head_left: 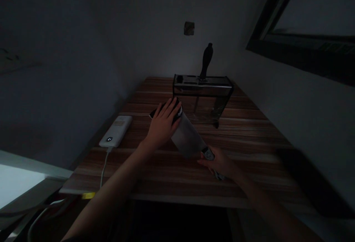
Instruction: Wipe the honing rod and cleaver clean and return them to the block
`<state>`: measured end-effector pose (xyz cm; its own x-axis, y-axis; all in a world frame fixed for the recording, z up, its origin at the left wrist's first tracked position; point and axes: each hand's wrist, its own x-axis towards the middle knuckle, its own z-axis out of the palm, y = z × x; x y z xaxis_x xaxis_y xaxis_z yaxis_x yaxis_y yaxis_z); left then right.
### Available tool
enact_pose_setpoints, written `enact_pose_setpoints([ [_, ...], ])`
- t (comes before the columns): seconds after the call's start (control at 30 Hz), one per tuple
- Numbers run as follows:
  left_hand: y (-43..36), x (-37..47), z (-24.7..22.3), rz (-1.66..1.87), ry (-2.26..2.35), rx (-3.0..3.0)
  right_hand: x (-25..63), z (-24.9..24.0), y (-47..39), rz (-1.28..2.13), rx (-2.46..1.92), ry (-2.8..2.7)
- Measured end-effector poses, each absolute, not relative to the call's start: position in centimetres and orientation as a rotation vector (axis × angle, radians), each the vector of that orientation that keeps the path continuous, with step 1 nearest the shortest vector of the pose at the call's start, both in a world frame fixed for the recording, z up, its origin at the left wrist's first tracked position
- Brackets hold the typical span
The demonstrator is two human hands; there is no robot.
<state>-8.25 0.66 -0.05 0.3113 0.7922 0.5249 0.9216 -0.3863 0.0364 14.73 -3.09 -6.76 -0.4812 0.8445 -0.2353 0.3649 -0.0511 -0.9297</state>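
Wooden table, dim room: two hands on a cleaver.

Right hand is closed round the cleaver's handle, blade slanting up and left over the table's middle. Left hand lies flat on the blade's far end, fingers spread; something dark shows under it, possibly a whetstone, but the light is too poor to tell. Just behind stands a clear knife block with one black-handled knife upright in it. A white power bank lies at the left edge, its cable trailing off the front.
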Motion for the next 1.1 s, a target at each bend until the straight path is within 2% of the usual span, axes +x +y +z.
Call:
enact_pose_setpoints([
  [0.47, 0.82, -9.06, -0.18, -0.817, -1.547, -2.313, 14.65, -6.45, -3.31, 1.548, -1.299, -1.805],
  [1.1, 0.09, -8.09, -0.79, -0.796, -1.534, -2.283, 14.7, -6.74, -3.29, 1.581, -1.267, -1.769],
])
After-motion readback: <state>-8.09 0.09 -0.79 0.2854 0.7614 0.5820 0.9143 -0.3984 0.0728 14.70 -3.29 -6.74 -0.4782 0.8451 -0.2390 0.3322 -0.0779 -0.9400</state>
